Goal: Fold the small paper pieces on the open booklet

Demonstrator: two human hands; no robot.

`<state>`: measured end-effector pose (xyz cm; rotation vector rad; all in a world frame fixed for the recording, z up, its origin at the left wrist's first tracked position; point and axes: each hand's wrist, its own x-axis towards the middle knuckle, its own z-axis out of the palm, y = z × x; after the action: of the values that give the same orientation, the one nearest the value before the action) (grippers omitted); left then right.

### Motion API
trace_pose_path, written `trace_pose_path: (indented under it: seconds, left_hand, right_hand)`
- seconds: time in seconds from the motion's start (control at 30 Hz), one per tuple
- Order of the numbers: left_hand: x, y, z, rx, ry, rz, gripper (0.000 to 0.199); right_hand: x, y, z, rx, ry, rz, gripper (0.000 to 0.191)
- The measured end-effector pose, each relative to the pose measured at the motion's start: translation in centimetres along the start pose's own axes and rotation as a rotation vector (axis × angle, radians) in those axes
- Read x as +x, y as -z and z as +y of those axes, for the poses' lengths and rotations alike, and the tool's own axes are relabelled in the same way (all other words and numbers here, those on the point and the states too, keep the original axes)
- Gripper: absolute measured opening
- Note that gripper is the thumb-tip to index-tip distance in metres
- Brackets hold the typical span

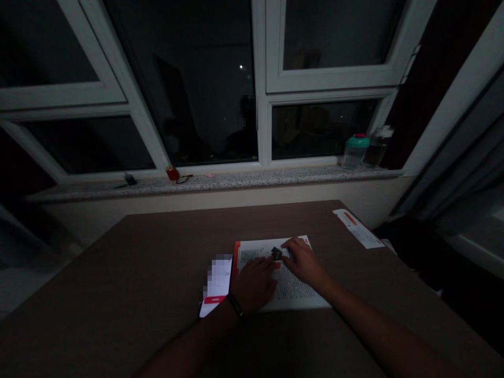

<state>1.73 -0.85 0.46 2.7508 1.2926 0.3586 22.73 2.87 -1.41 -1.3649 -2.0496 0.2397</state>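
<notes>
Patch (276,254), small and dark, on printed sheet (292,289), between left hand (256,282) and right hand (303,261) — both loosely curled, grip impossible to tell

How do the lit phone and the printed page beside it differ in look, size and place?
The phone glows, while the page gives off no light and carries dark print on white. The phone is narrower than the page. The left hand and right hand are over the page; the phone lies to its left. Both lie on the table.
</notes>
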Motion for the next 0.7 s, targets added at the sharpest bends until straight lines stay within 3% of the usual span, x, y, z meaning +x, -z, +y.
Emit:
trace_pose_path:
  seconds: [0.17, 0.37, 0.53, 0.7]
  left_hand:
    - [0.0, 0.2, 0.1, -0.007, 0.002, -0.016, 0.042]
    - [-0.1, 0.3, 0.1, -0.023, -0.018, 0.011, 0.043]
    - [-0.1, 0.3, 0.0, -0.031, -0.015, 0.031, 0.045]
    - [0.0, 0.3, 0.0, -0.020, -0.029, 0.027, 0.043]
  right_hand:
    - [-0.3, 0.7, 1.3, -0.051, -0.053, 0.062, 0.011]
    - [-0.3, 0.2, 1.9, 0.097, -0.001, 0.034, 0.011]
    - [-0.3, 0.0, 0.8, 0.252, 0.049, 0.021, 0.011]
    - [-0.7, -0.2, -0.9, 0.351, 0.139, -0.092, 0.014]
